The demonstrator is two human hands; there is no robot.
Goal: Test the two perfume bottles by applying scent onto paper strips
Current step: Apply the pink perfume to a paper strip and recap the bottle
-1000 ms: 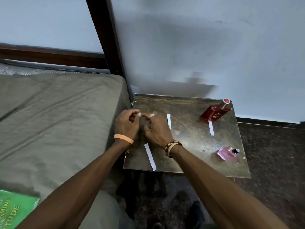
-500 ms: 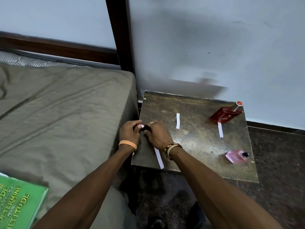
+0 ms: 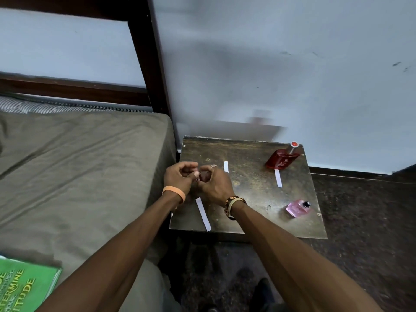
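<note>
Head view looks down on a small dark table (image 3: 247,199) beside a bed. The left hand (image 3: 180,176) and the right hand (image 3: 213,183) meet over the table's left side. Both have their fingers curled and their fingertips drawn close together around a small glinting spot. I cannot tell what it is, or whether either hand really holds it.

The red perfume bottle (image 3: 281,159) sits at the far right corner, with its red-topped sprayer toward the wall. The pink perfume bottle (image 3: 297,208) lies nearer on the right side, well apart from both hands.

Three paper strips lie flat on the table:
- The first strip (image 3: 278,177) lies with one end at the red bottle's foot.
- The second strip (image 3: 226,167) lies just beside the right hand.
- The third strip (image 3: 203,213) lies below the hands and runs to the table's front edge.

Both bottles look like glass, so they are probably hard, smooth, a little slippery and breakable. The best hold is likely across the flat sides of the body, leaving a finger free for the sprayer. The strips are probably almost weightless and limp, and best pinched at one end.
</note>
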